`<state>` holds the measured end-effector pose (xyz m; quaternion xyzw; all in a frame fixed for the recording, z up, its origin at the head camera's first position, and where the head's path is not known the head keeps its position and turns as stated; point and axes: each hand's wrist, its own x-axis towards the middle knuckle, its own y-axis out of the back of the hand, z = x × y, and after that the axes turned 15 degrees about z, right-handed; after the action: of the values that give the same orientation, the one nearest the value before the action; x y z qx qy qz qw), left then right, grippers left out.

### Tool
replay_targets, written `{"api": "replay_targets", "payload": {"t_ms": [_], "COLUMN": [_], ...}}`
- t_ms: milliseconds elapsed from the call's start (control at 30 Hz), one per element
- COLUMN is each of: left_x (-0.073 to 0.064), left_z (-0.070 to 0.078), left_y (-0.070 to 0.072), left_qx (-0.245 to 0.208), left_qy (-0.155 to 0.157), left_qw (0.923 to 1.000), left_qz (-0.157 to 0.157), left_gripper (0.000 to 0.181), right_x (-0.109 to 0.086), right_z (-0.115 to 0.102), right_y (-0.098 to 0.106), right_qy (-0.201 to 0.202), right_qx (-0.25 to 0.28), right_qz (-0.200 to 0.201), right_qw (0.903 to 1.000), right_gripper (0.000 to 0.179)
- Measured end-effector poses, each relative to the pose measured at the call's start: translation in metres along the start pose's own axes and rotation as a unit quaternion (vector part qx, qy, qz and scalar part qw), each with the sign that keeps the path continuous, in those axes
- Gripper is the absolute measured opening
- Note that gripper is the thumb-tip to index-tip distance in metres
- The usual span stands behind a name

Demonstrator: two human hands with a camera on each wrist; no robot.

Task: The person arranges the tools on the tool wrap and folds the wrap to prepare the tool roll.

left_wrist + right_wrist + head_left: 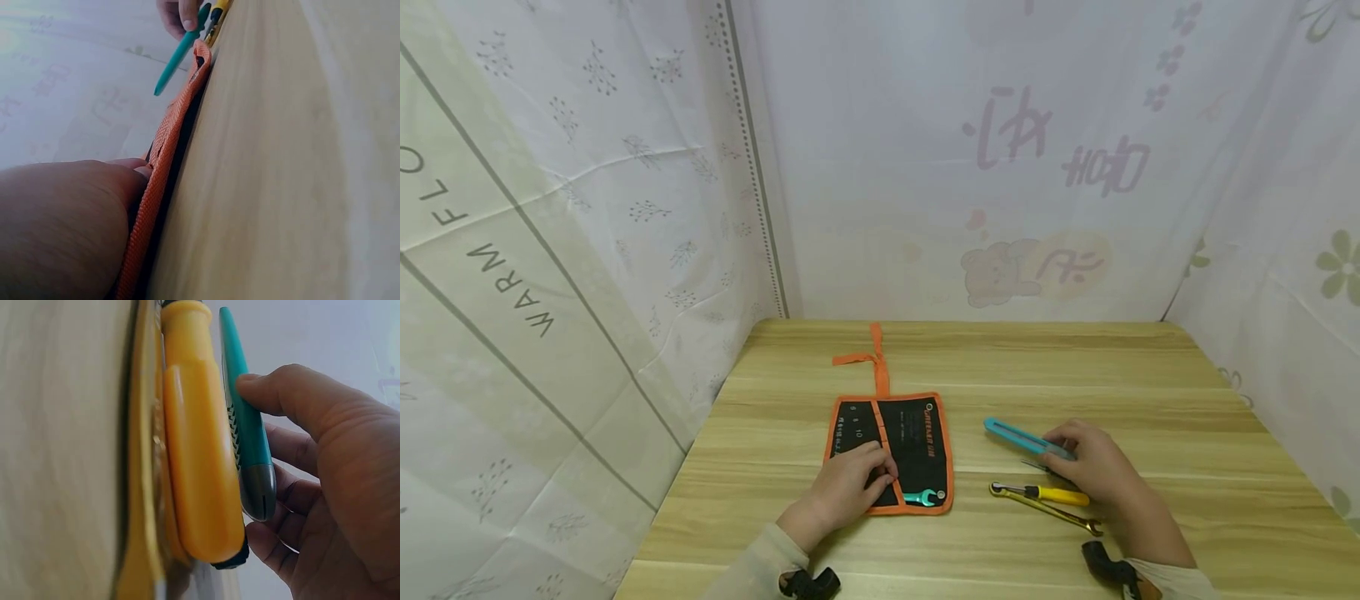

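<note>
My left hand (855,481) is over a black tool pouch (917,446) with orange trim, its fingertips pinching the orange pocket edge. In the left wrist view those fingertips meet the orange binding (164,169). A green open-end wrench (925,497) pokes out of the pouch's pocket near the lower right corner. To the right, my right hand (1093,462) grips a blue-green utility knife (1022,437) between thumb and fingers, tilted over the table. The right wrist view shows the thumb on the knife's side (248,419), just beside a yellow screwdriver handle (200,444).
On the wooden table (1037,367), the yellow screwdriver (1060,496) lies beside a brass-coloured wrench (1045,507), both below the right hand. A thin dark tool (1047,469) is partly under that hand. Orange ties (880,367) stretch from the pouch's far edge. Printed curtains (880,167) hang around the table.
</note>
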<state>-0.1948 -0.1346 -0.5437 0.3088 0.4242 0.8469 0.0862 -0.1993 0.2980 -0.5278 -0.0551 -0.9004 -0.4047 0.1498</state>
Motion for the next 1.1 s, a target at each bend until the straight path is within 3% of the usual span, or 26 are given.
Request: {"api": "replay_targets", "payload": {"t_ms": [700, 1100], "left_x": [0.003, 0.003], "left_z": [0.004, 0.001], "left_y": [-0.01, -0.012], "left_qx": [0.012, 0.005], "left_qy": [-0.014, -0.023], "left_qw": [0.9998, 0.9995], "left_qz": [0.01, 0.022], "left_gripper": [0.005, 0.009], "right_x": [0.001, 0.001], "right_z": [-0.016, -0.028], "right_y": [-0.013, -0.022], "right_qy": [0.04, 0.077], "right_qx": [-0.001, 0.035], "right_qz": [-0.002, -0.018], "right_qw": [0.9992, 0.9963], "right_gripper": [0.021, 0.022]}}
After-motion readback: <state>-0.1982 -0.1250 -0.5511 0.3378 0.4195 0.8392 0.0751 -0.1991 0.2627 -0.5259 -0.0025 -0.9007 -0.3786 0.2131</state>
